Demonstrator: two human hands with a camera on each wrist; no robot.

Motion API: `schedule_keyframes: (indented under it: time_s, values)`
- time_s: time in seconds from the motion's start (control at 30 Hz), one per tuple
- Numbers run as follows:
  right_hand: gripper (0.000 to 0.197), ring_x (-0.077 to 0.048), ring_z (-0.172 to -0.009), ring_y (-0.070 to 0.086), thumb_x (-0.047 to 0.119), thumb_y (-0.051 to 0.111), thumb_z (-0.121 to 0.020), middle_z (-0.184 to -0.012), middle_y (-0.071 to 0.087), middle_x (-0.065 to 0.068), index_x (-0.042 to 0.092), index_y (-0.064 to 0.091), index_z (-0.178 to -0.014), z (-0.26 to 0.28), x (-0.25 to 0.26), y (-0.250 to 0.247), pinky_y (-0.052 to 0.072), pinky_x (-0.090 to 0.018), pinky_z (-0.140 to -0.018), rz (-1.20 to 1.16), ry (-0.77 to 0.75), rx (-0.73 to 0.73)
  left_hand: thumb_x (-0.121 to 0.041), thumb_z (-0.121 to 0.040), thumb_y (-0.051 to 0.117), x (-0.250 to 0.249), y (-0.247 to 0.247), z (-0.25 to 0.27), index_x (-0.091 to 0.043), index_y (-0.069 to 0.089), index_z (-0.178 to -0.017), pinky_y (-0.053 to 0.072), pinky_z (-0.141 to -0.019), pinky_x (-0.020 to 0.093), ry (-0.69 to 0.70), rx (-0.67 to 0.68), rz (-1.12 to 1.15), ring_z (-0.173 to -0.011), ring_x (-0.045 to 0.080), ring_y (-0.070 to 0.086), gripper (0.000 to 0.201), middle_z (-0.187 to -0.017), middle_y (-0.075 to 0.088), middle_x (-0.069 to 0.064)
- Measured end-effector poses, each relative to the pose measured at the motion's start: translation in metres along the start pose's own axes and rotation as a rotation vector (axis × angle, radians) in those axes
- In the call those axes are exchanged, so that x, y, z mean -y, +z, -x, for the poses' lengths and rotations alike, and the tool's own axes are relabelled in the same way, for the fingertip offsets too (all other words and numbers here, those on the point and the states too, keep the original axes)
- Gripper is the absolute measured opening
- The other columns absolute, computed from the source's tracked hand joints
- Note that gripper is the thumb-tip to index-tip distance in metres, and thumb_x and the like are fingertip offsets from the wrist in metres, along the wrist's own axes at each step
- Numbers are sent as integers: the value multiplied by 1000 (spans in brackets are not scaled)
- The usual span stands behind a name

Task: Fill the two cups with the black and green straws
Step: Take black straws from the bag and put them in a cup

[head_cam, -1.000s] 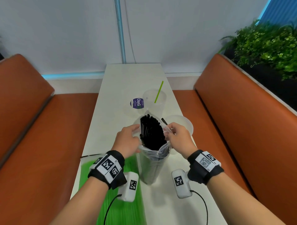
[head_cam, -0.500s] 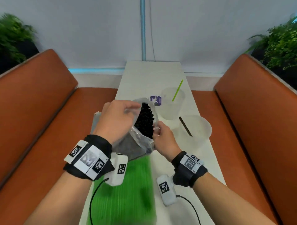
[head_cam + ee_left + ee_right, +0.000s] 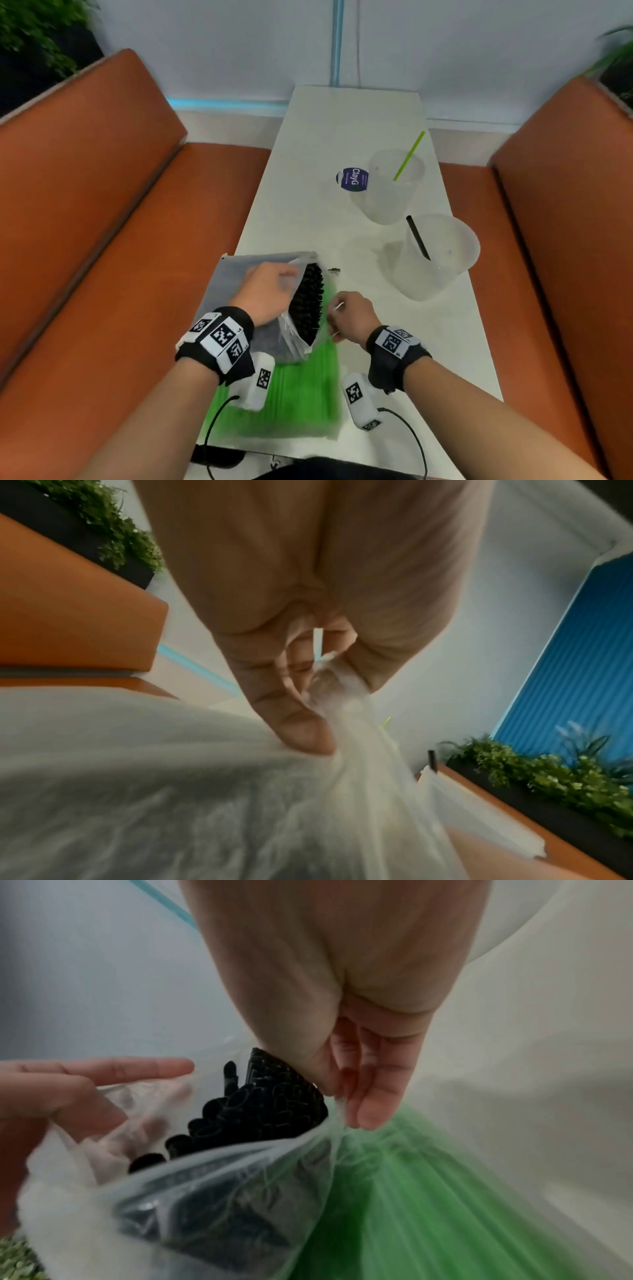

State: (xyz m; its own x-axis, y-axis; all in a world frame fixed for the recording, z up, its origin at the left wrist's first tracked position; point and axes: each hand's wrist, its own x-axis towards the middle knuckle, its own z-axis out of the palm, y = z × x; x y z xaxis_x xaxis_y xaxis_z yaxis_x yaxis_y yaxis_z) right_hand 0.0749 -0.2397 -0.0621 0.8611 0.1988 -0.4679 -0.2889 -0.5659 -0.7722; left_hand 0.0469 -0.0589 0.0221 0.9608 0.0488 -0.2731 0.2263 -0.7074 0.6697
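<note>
Now both hands are pinching the bag's (image 3: 294,342) mouth apart: left hand (image 3: 265,294) on its far edge, right hand (image 3: 349,317) on its near edge. Between them the black straws (image 3: 306,301) are pointing their open ends at the right fingers (image 3: 373,1096), which look nearer for pulling some out.

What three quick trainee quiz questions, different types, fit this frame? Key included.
1. True or false: the near cup holds a black straw.
2. The left hand pinches: A) the bag of black straws B) the far cup C) the purple lid.
3. Fill in: the bag lies on a pack of ___ straws.

Key: 1 true; 2 A; 3 green.
</note>
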Motion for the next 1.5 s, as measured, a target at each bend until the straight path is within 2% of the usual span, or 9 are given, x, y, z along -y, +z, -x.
schedule_keyframes:
  time_s: [0.3,0.4,0.5,0.63,0.87,1.17,1.3,1.4,1.5]
  values:
    - [16,-32,-87,64,20,58,-91,-105,56,-13,12,52,-103,1,-17,2,60,-47,-54,-74,264,78,-4,-92,49,10,22,-3,-20,62,-130,54,-94,37,-82,22,150,-106,24,66,43,-132,62,5]
    - [15,-37,-66,63,4,42,-86,-85,51,-16,1,51,-98,6,-27,7,55,-64,-61,-429,441,233,-1,-90,48,11,24,-7,-23,65,-123,57,-87,40,-95,-20,248,-101,28,69,43,-127,64,3]
    - [30,-43,-75,68,-10,30,-76,-76,51,-13,2,48,-96,8,-35,15,57,-61,-63,-598,516,328,4,-87,46,10,22,-11,-21,63,-125,51,-54,22,-86,-10,276,-71,15,72,49,-123,66,3]
    - [12,-31,-68,63,-12,52,-85,-64,65,-13,-2,52,-79,7,-34,23,59,-58,-64,-430,431,333,8,-88,42,5,18,-13,-17,62,-126,44,-42,16,-106,-2,337,-52,8,67,50,-118,64,1]
    - [19,-50,-83,68,-11,42,-88,-103,63,-34,2,56,-86,-13,-34,21,57,-59,-72,-394,343,104,11,-89,43,-1,8,-6,-15,62,-126,36,-36,13,-88,18,364,-35,0,52,49,-113,56,-6]
    - [21,-32,-68,67,-4,49,-87,-107,69,-24,7,65,-95,-25,-28,8,61,-48,-65,-291,323,-17,14,-83,45,10,20,-13,-20,61,-129,43,-42,18,-113,51,361,-46,4,61,59,-124,60,0]
    - [32,-12,-61,59,7,53,-86,-74,65,-4,16,59,-116,-13,-11,-36,46,-10,-50,5,27,-298,13,-87,46,22,29,-19,-25,63,-124,49,-51,19,-117,60,365,-80,18,73,55,-135,51,-4]
    - [37,-8,-58,55,13,52,-84,-55,57,4,25,51,-119,7,3,-87,42,-19,-51,86,-179,-609,13,-88,47,25,30,-23,-31,63,-118,56,-59,24,-90,70,377,-83,19,73,56,-133,49,-8]
    - [47,-22,-69,63,22,51,-86,-79,65,-5,27,40,-132,18,4,-124,55,-38,-65,197,-69,-683,13,-88,48,24,31,-25,-27,63,-123,56,-60,24,-66,66,374,-69,13,72,55,-134,50,-6]
